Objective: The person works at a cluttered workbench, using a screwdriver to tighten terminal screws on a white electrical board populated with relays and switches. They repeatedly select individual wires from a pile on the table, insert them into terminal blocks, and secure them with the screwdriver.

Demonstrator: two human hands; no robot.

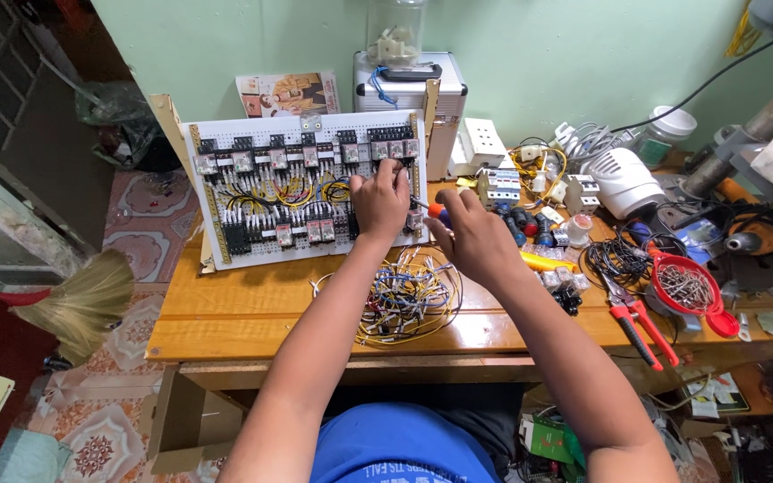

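Both forearms reach forward from the bottom of the view over a wooden workbench (pixel 252 309) toward a white wiring panel (pixel 310 188) that leans back against the green wall. The panel carries rows of relays and terminal blocks laced with black, yellow and red wires.

The left hand (pixel 379 201) is raised with its back to the camera, wrist straight, fingers curled. The fingertips (pixel 397 170) pinch at a wire or terminal near the panel's upper right area; exactly what they pinch is too small to tell. The grip is nearly closed, with only the tips meeting.

The right hand (pixel 476 234) sits just beside it, slightly lower and to the right, knuckles up and the wrist bent inward toward the panel. It is closed around a screwdriver (pixel 434 210) with a red-orange and blue handle. Only the handle's front end shows past the fingers, and the thin shaft points left toward the panel's right edge, just below the left hand.

Below both hands, a tangled bundle of loose coloured wires (pixel 409 300) lies on the bench top. To the right lie red-handled pliers (pixel 641 331) and a red strainer (pixel 686 286) filled with small metal parts. A grey circuit breaker (pixel 498 188) stands just right of the panel, near the right hand.
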